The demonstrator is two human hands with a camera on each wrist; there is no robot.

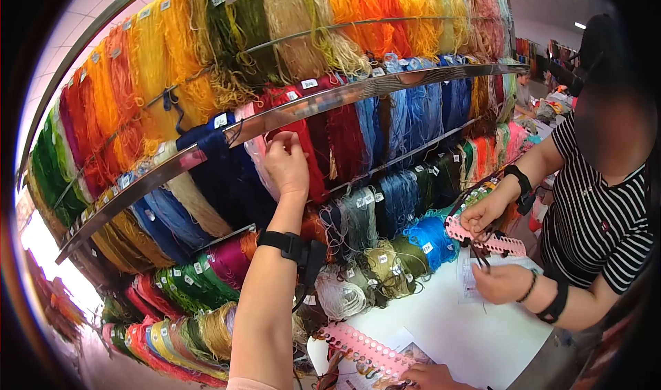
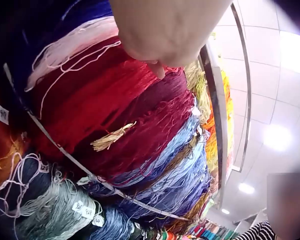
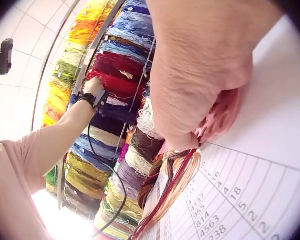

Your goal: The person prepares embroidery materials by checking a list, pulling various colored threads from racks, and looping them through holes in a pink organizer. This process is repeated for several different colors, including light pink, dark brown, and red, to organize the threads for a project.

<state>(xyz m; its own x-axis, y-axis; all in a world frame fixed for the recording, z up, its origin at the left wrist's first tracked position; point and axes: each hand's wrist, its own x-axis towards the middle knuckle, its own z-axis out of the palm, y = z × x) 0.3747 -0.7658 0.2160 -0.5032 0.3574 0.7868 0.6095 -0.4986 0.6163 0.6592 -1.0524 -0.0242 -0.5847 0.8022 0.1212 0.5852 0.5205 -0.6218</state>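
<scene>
My left hand [image 1: 286,163] reaches up to the middle tier of a thread rack, its fingers curled at the top of a hank of red embroidery thread [image 2: 97,97]. Most of those fingers are hidden behind the hand in the left wrist view. Pale pink thread [image 2: 72,47] hangs on one side, dark red hanks [image 1: 344,139] on the other. Low at the front, my right hand [image 1: 434,377] grips the end of a pink perforated thread holder [image 1: 368,349] lying on the table. Brown, dark red and peach strands [image 3: 182,175] trail from the holder beside the right fingers.
Metal rails [image 1: 372,87] cross the rack in front of many coloured hanks. A printed number sheet [image 3: 230,195] lies under my right hand on the white table [image 1: 506,342]. To the right, another person [image 1: 599,204] in a striped shirt handles dark strands over a second pink holder [image 1: 492,240].
</scene>
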